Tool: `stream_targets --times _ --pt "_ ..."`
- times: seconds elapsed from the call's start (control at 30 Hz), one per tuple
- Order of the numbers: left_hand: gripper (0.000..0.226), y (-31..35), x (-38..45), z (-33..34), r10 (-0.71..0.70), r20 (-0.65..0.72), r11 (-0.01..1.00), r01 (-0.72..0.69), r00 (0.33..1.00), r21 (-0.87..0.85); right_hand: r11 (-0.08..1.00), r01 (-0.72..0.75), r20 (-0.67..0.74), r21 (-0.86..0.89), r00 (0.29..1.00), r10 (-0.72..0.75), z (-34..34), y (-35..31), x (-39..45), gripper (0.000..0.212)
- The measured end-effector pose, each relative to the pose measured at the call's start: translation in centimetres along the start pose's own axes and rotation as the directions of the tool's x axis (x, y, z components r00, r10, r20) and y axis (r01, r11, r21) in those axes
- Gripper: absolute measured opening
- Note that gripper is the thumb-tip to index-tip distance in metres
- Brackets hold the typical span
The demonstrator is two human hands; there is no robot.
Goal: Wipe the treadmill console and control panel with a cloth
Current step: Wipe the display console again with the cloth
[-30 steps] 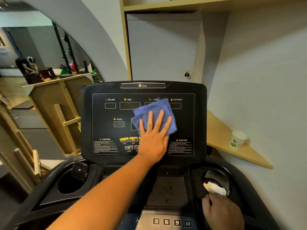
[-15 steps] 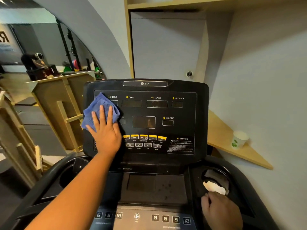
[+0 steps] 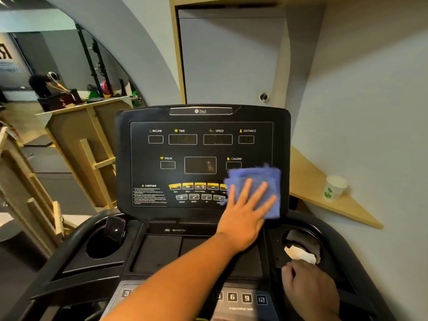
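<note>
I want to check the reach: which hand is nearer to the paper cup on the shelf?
Left. The left hand presses the blue cloth beside the paper cup; the right hand rests lower.

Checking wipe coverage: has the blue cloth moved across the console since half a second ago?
Yes. The blue cloth, pressed by the left hand, has gone from beside the INCLINE label to the lower right, under the CALORIE label.
</note>
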State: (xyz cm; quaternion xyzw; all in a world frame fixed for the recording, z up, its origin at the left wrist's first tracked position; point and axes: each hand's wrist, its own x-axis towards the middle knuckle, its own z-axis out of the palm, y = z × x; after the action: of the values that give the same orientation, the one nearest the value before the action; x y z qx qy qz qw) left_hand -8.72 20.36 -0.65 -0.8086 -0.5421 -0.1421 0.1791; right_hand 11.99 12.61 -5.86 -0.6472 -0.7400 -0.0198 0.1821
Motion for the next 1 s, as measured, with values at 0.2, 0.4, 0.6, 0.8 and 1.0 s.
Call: stream_targets --times 0.2,0.4,0.6,0.8,1.0 --pt "0.054 -5.4 -1.0 -2.4 0.347 0.127 0.934 -0.355 0.929 0.047 1.000 -0.022 0.023 0.008 0.999 0.022 -0.6 -0.3 -0.1 0.036" --pt "0.054 -11.4 -5.4 -4.2 0.265 0.127 0.960 -0.274 0.956 0.061 1.000 -0.014 0.007 0.013 1.000 0.014 -1.1 -0.6 -0.3 0.036" --pt "0.057 -16.5 -11.6 -5.1 0.081 0.123 0.993 -0.091 0.989 0.078 0.993 0.105 -0.122 0.045 0.988 -0.099 -1.7 -0.7 -0.5 0.040" --pt "0.057 -18.1 -15.6 -5.4 -0.125 0.161 0.991 0.116 0.979 0.067 0.985 0.167 -0.142 0.052 0.977 -0.158 -2.2 -0.7 -1.1 0.049" --pt "0.061 -18.6 -18.3 -7.2 -0.335 0.208 0.936 0.350 0.919 -0.039 0.989 -0.148 0.170 0.027 0.975 0.141 -3.9 -2.1 -0.7 0.040"
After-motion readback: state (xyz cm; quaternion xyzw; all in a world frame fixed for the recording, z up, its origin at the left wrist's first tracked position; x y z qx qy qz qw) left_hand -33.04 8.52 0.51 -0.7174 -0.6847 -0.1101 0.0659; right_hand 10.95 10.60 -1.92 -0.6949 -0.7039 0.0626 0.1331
